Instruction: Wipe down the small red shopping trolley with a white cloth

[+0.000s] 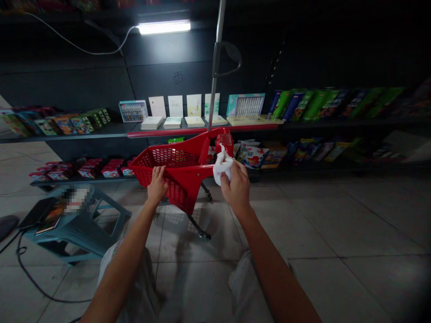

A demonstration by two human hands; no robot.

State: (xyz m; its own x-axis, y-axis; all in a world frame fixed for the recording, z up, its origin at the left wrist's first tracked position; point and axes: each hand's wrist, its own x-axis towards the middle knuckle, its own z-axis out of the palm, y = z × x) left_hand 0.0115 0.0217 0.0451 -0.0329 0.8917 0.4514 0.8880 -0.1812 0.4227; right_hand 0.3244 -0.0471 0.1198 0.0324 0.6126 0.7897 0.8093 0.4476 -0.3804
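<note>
A red plastic shopping cart (188, 188) with perforated basket walls stands on wheeled legs in front of me. My left hand (157, 185) grips the near rim of its basket, fingers curled over the edge. In my right hand (236, 186) is a white tissue roll (222, 167), held beside the cart's handle end. A loose tail of paper sticks up from the roll toward the red handle part (225, 139). The fingers on the roll's far side are partly hidden.
Behind the cart, a shelf (111, 130) carries books (173, 122), small boxes (69, 124) and green and blue packs (313, 105). Bagged goods (252, 154) fill the lower shelf. A blue-grey stool (81, 229) with flat items and a cable stands left. A metal pole (215, 76) rises behind the cart.
</note>
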